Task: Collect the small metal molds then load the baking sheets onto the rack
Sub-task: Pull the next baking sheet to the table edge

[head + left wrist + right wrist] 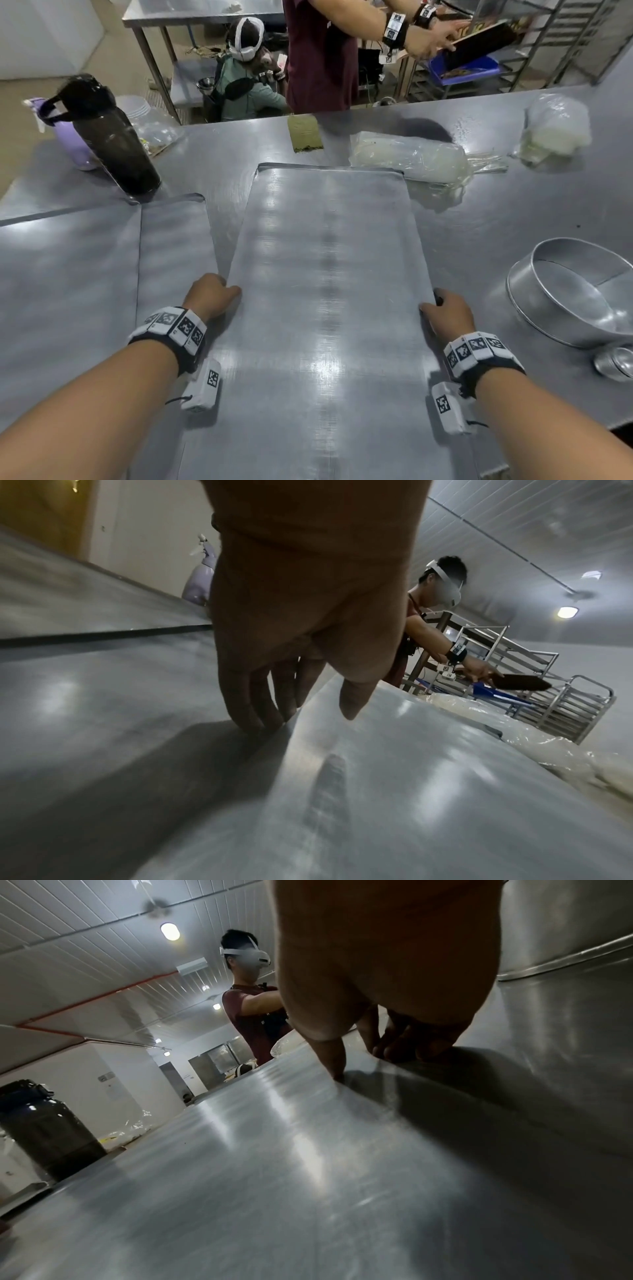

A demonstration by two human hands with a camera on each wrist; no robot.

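Observation:
A long flat baking sheet (325, 274) lies lengthwise in front of me on the steel table (496, 212). My left hand (214, 294) grips its left edge. In the left wrist view the thumb lies on top of the sheet (411, 777) and the fingers (260, 718) curl under the rim. My right hand (445, 313) grips the right edge the same way, thumb on the sheet (274, 1150). A second sheet (85, 274) lies flat to the left. Small metal molds (616, 365) sit stacked at the far right, beside a round metal pan (579, 291). The rack (561, 41) stands beyond the table, back right.
A dark bottle (113, 137) and a purple spray bottle (65, 137) stand at the back left. Plastic-wrapped bundles (411, 157) and a sponge (305, 133) lie behind the sheet. Another person (318, 54) across the table holds a dark tray (479, 44) near the rack.

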